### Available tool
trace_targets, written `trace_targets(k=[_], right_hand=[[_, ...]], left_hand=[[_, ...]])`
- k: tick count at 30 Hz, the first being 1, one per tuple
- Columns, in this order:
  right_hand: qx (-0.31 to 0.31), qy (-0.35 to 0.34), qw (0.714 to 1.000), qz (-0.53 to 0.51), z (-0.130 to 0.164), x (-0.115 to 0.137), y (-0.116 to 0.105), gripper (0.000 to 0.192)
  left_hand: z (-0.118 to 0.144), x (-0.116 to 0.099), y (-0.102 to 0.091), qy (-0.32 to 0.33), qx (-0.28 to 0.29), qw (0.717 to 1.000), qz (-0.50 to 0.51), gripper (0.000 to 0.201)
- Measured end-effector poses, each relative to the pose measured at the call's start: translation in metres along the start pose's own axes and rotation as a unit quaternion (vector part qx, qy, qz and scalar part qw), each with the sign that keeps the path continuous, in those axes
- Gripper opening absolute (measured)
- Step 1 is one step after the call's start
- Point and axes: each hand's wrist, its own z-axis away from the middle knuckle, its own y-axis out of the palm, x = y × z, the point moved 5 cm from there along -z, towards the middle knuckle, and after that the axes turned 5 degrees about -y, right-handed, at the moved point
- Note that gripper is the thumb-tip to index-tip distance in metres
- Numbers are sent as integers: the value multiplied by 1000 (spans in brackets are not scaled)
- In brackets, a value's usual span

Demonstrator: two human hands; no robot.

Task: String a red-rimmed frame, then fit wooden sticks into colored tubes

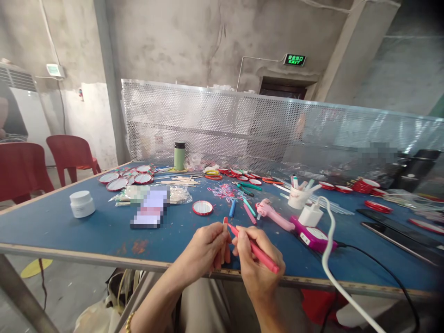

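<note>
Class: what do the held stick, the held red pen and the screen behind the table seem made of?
Stick: probably wood, seemingly unvarnished, since it looks pale below its red tip. Red pen: likely plastic, smooth, its barrel evenly coloured. Screen: apparently metal, bare and shiny, being silvery-grey with rows of holes.

I could slide the left hand (pixel 212 243) leftward over the blue table (pixel 104 238), this side of the phone (pixel 151 207). Rightward, a magenta power strip (pixel 321 237) and white cable (pixel 326 252) block me; ahead, a blue marker (pixel 232 208) obstructs.
</note>
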Motion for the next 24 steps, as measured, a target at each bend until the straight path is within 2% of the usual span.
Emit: trace_targets(k=[14, 24], right_hand=[[31, -9, 999, -7, 1, -1, 3, 14], [26, -26, 999, -7, 0, 1, 3, 13]], left_hand=[[-1, 1, 0, 9, 1, 1000, -1, 44], [-1, 1, -1, 7, 0, 1000, 2, 42]])
